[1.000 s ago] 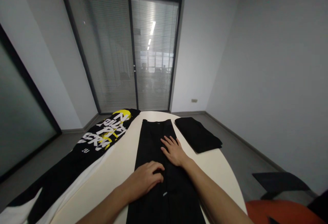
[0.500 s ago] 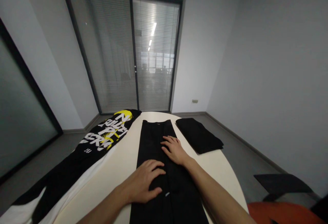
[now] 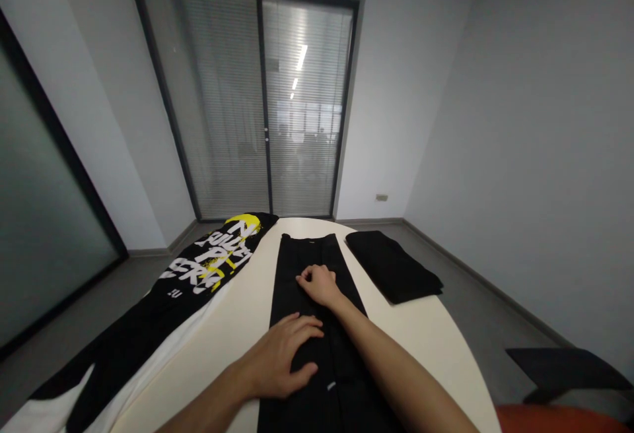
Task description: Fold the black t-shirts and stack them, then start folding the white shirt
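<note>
A pair of black trousers (image 3: pixel 297 258) lies lengthwise on the table, its waistband at the far end and a small white mark (image 3: pixel 331 386) near me. My left hand (image 3: pixel 287 357) rests palm down on the left side of the trousers, fingers spread. Farther up the cloth, my right hand (image 3: pixel 317 284) has its fingers curled in and the thumb brought to them. Whether anything is pinched between those fingertips is too small to tell.
To the right lies a folded black garment (image 3: pixel 393 268). A black garment with white and yellow print (image 3: pixel 208 258) stretches along the left side of the pale, rounded table (image 3: pixel 436 347). An orange-seated chair (image 3: pixel 549 416) stands at the lower right.
My right hand has moved slightly left and gone from spread flat on the trousers to curled fingers. My left hand stays on the cloth. The view has shifted slightly.
</note>
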A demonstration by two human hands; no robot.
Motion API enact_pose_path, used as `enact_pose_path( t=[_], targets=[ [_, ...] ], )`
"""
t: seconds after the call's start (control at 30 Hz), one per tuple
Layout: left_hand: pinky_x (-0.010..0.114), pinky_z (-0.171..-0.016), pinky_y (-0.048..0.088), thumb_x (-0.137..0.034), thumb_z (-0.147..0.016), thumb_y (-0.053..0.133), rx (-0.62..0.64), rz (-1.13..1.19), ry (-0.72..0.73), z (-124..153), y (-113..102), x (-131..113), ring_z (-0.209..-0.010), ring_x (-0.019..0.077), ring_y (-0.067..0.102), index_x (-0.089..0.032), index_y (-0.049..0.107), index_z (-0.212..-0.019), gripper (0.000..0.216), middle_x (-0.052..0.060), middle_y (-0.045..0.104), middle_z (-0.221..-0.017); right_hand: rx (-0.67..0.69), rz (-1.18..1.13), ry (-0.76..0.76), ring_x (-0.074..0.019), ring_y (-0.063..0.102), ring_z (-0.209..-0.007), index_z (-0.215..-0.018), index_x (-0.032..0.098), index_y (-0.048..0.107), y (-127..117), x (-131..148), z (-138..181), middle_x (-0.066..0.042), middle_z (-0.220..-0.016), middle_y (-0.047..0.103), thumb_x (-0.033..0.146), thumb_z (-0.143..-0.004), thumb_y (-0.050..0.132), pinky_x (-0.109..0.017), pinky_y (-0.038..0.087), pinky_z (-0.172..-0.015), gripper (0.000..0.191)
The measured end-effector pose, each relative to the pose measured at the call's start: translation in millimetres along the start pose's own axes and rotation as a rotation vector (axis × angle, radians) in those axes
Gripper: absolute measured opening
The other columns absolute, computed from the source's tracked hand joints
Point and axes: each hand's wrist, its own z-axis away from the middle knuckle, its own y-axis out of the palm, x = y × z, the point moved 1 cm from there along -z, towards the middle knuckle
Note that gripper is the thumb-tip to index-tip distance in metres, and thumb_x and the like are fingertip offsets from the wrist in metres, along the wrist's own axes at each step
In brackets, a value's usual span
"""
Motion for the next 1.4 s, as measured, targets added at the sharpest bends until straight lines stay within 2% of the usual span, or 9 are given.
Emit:
enact_pose_path(
  t=[0.13, 0.23, 0.5, 0.67, 0.8, 0.9, 0.97, 1.23, 1.4],
  targets=[
    [0.050, -0.120, 0.027, -0.023, -0.081, 0.063, -0.081, -0.016, -0.003, -0.7, -0.7, 4.9, -0.130, 0.0251, 0.052, -0.023, 0.057, -0.123, 0.043, 0.009, 0.061, -0.134, -0.093, -0.153, 0.009, -0.0182, 0.065, -0.083, -0.084, 0.021, 0.062, 4.2, -8.0, 1.7, 0.001, -0.080, 0.069, 0.039, -0.093, 0.053, -0.037, 0.037, -0.090, 0.022],
    [0.055, -0.121, 0.023, -0.026, -0.078, 0.067, -0.046, -0.035, -0.001, 0.0, 0.2, 7.1, -0.136, 0.0280, 0.046, -0.024, 0.057, -0.127, 0.049, 0.009, 0.057, -0.139, -0.051, -0.237, -0.005, -0.0154, 0.065, -0.076, -0.098, 0.023, 0.061, 5.1, -14.4, -0.8, 0.005, -0.074, 0.067, 0.040, -0.090, 0.060, -0.033, 0.038, -0.087, 0.019],
    [0.055, -0.120, 0.027, -0.023, -0.082, 0.064, 0.004, -0.029, 0.015, 1.6, 2.1, 8.8, -0.140, 0.0283, 0.043, -0.028, 0.057, -0.134, 0.053, 0.007, 0.052, -0.147, 0.006, -0.266, 0.023, -0.0169, 0.066, -0.089, -0.106, 0.025, 0.065, 3.1, -18.6, -4.8, 0.004, -0.092, 0.069, 0.036, -0.072, 0.078, -0.033, 0.038, -0.091, 0.038],
    [0.057, -0.120, 0.024, -0.024, -0.080, 0.067, -0.013, -0.052, 0.014, 2.3, 4.4, 8.7, -0.140, 0.0286, 0.042, -0.030, 0.055, -0.134, 0.056, 0.007, 0.052, -0.147, 0.049, -0.336, 0.014, -0.0185, 0.067, -0.100, -0.110, 0.028, 0.070, -3.9, -17.1, -3.4, 0.002, -0.099, 0.073, 0.028, -0.091, 0.051, -0.037, 0.039, -0.099, 0.027],
    [0.057, -0.120, 0.025, -0.025, -0.083, 0.065, -0.114, -0.112, -0.056, 1.3, 8.4, 16.8, -0.142, 0.0295, 0.038, -0.027, 0.055, -0.133, 0.051, 0.008, 0.050, -0.148, 0.077, -0.316, -0.027, -0.0184, 0.067, -0.105, -0.113, 0.027, 0.070, -4.3, -19.5, -4.0, 0.001, -0.106, 0.074, 0.014, -0.083, 0.052, -0.036, 0.041, -0.100, 0.038],
    [0.057, -0.119, 0.029, -0.025, -0.088, 0.059, -0.244, -0.163, -0.169, 0.8, 12.6, 29.8, -0.145, 0.0307, 0.034, -0.023, 0.050, -0.138, 0.051, 0.011, 0.042, -0.154, 0.039, -0.297, -0.018, -0.0186, 0.068, -0.102, -0.111, 0.027, 0.070, 0.1, -20.3, -4.2, 0.002, -0.103, 0.074, 0.013, -0.076, 0.063, -0.037, 0.041, -0.100, 0.038],
    [0.057, -0.119, 0.029, -0.028, -0.090, 0.058, -0.280, -0.189, -0.228, 1.4, 15.9, 38.2, -0.147, 0.0319, 0.029, -0.021, 0.044, -0.144, 0.056, 0.013, 0.036, -0.158, -0.004, -0.278, -0.009, -0.0182, 0.068, -0.099, -0.106, 0.027, 0.071, 2.3, -19.5, -3.4, 0.002, -0.100, 0.075, 0.018, -0.079, 0.062, -0.037, 0.041, -0.100, 0.030],
    [0.060, -0.119, 0.025, -0.034, -0.091, 0.058, -0.212, -0.212, -0.275, 4.6, 20.8, 44.7, -0.151, 0.0333, 0.017, -0.022, 0.029, -0.154, 0.070, 0.014, 0.019, -0.165, -0.132, -0.190, -0.081, -0.0182, 0.066, -0.098, -0.108, 0.026, 0.059, 5.2, -16.1, 3.0, 0.001, -0.099, 0.070, 0.019, -0.092, 0.044, -0.037, 0.037, -0.096, 0.023],
    [0.057, -0.120, 0.024, -0.035, -0.090, 0.058, -0.172, -0.193, -0.312, 4.0, 17.8, 39.5, -0.152, 0.0324, 0.013, -0.020, 0.026, -0.156, 0.075, 0.013, 0.014, -0.166, -0.176, -0.218, -0.120, -0.0178, 0.065, -0.094, -0.102, 0.025, 0.060, 10.4, -17.9, -1.1, 0.003, -0.093, 0.069, 0.016, -0.081, 0.058, -0.038, 0.031, -0.097, 0.024]
  ],
)
